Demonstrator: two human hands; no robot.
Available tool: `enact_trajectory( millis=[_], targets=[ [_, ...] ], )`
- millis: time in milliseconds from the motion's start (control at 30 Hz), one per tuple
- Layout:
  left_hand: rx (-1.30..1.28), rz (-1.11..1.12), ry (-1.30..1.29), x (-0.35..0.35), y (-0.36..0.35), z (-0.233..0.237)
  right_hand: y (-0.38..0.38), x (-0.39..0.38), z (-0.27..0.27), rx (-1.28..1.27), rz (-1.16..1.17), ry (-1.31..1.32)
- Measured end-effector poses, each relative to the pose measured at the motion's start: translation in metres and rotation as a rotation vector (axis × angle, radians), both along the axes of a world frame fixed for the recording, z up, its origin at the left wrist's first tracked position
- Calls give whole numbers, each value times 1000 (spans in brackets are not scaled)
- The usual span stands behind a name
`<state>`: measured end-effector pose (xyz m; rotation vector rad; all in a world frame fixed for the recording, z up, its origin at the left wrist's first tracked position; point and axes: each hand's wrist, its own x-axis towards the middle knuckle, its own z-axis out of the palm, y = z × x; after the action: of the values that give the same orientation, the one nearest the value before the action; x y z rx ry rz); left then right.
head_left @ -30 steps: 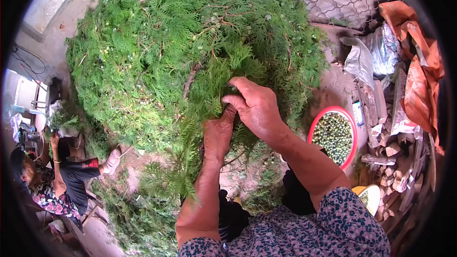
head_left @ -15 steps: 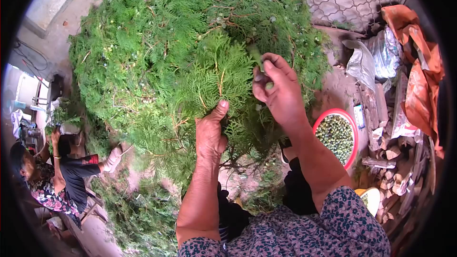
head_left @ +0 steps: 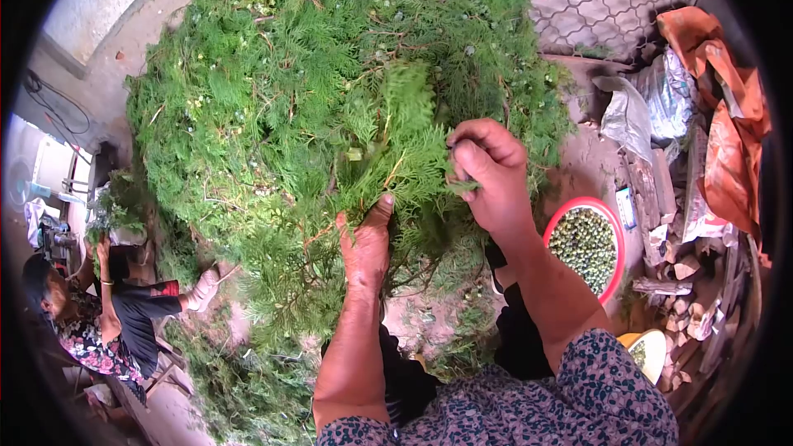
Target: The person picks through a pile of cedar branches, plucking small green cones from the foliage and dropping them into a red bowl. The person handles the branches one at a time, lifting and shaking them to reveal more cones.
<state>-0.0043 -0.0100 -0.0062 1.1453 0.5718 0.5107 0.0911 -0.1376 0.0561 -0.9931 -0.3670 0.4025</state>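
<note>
My left hand (head_left: 366,252) is closed round the stem of a leafy arborvitae branch (head_left: 405,161), its thumb pointing up along the stem. The branch's flat green sprays spread above that hand, and the top is blurred. At the right side of the sprays is my right hand (head_left: 496,169), thumb and fingers pinched together. Green bits show under its curled fingers; the rest of what it holds is hidden in the palm. Behind both hands rises a big heap of cut arborvitae branches (head_left: 239,99) with small pale-green cones among the leaves.
A red-rimmed basin (head_left: 618,235) full of small round green cones stands at right, with a yellow-and-white container (head_left: 654,355) nearer me. Firewood (head_left: 681,314), plastic bags (head_left: 628,111) and an orange sheet (head_left: 731,140) line the right. At left another person (head_left: 103,314) sits holding greenery.
My right hand has moved slightly down and right; the round green cone that showed in its fingers is now out of sight. The branch in my left hand has tilted to the right.
</note>
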Motion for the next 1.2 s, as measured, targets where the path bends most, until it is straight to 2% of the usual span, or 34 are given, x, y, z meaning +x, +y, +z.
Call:
enact_trajectory(
  millis=[67, 100, 133, 200, 233, 267, 333, 400, 467, 500, 567, 667, 800, 867, 900, 1033, 1133, 1200],
  targets=[
    [169, -22, 153, -1, -1, 11, 3, -5, 5, -111, -108, -359],
    [159, 9, 180, -1, -6, 20, 7, -10, 9, -227, -195, -515],
    [160, 7, 178, -2, -4, 15, 14, -7, 4, -228, -267, -708],
    [460, -125, 76, -5, 2, 1, 15, -16, 4, -252, -307, -503],
    [740, -88, 138, -5, -6, 16, 14, -15, 4, -254, -310, -502],
    [739, -91, 137, -3, -6, 12, 14, -11, 4, -249, -355, -521],
    [-343, -31, -227, 1, -6, 1, 13, -1, 2, -247, -400, -540],
    [-338, -40, -228, -1, -8, -4, 12, 8, -3, -365, -300, -865],
    [501, 40, -137, -1, -9, -15, 16, 3, -9, -395, -244, -825],
    [500, 40, -136, -3, -7, -17, 18, 2, -12, -416, -242, -853],
    [875, 30, -39, -6, -2, -19, 18, 1, -17, -465, -255, -898],
    [732, -6, -31, -5, -5, -9, 16, 1, -22, -567, -279, -899],
    [573, -47, -64, -5, -8, 1, 15, 2, -14, -525, -291, -947],
    [537, -100, 269, -4, -4, 9, 16, 1, -12, -469, -220, -944],
    [482, -118, 279, -5, -3, 7, 16, 1, -13, -470, -220, -943],
    [440, -137, 157, -5, -2, -5, 14, 7, -24, -423, -208, -920],
    [288, -146, 104, -2, -4, 2, 12, 9, -27, -428, -226, -950],
    [230, -177, 50, -2, -4, 2, 10, 0, -20, -440, -5, -371]
  ],
)
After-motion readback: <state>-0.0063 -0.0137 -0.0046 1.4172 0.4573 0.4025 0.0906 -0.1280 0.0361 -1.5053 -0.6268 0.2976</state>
